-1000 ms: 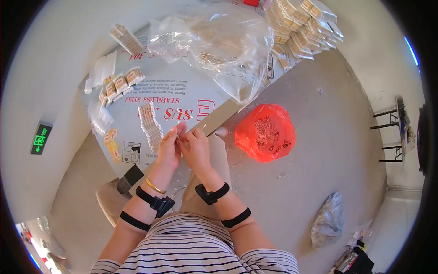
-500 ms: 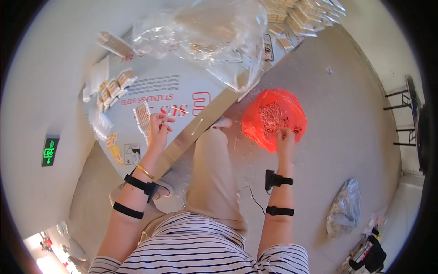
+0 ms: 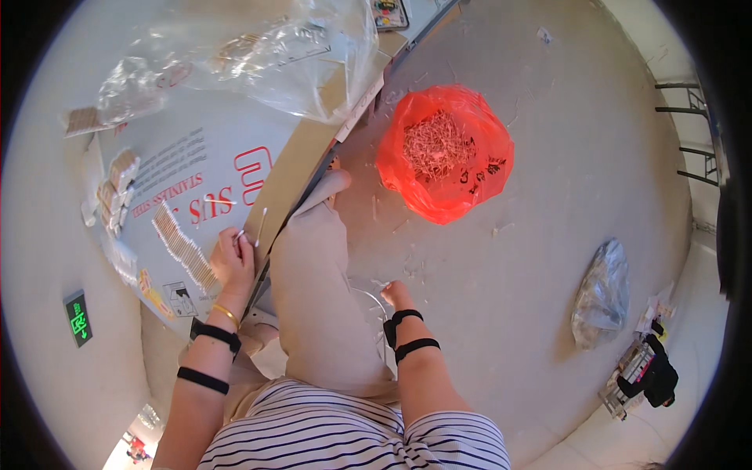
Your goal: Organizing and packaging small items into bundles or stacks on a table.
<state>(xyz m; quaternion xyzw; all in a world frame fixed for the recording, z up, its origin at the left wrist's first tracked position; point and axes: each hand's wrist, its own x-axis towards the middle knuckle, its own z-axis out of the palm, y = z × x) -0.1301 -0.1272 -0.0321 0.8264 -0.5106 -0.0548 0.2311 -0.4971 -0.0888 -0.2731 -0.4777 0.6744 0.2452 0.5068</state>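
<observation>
My left hand [image 3: 233,260] is closed at the table's near edge, with a cotton swab [image 3: 240,233] showing white at its fingertips. Beside it a slanting row of cotton swabs [image 3: 184,247] lies on the table. Two loose swabs rest close by: one swab [image 3: 220,201] across the red lettering, another swab [image 3: 262,225] by the edge. My right hand [image 3: 398,294] is low over the floor, right of my knee, fingers pinched; a small white bit shows at the tips, too small to name. Beyond it a red plastic bag [image 3: 493,176] stands open, holding a heap of swabs [image 3: 437,145].
A large clear plastic bag [image 3: 290,59] covers the table's far part. Packed swab bundles [image 3: 117,184] line its left side. A grey plastic bag [image 3: 601,294] and a dark item on a cart [image 3: 654,372] are at right. Scattered swabs [image 3: 501,229] lie on the floor.
My right hand has left the red bag and come back toward my knee. The left hand has moved to the table's near edge. The view has shifted to the right.
</observation>
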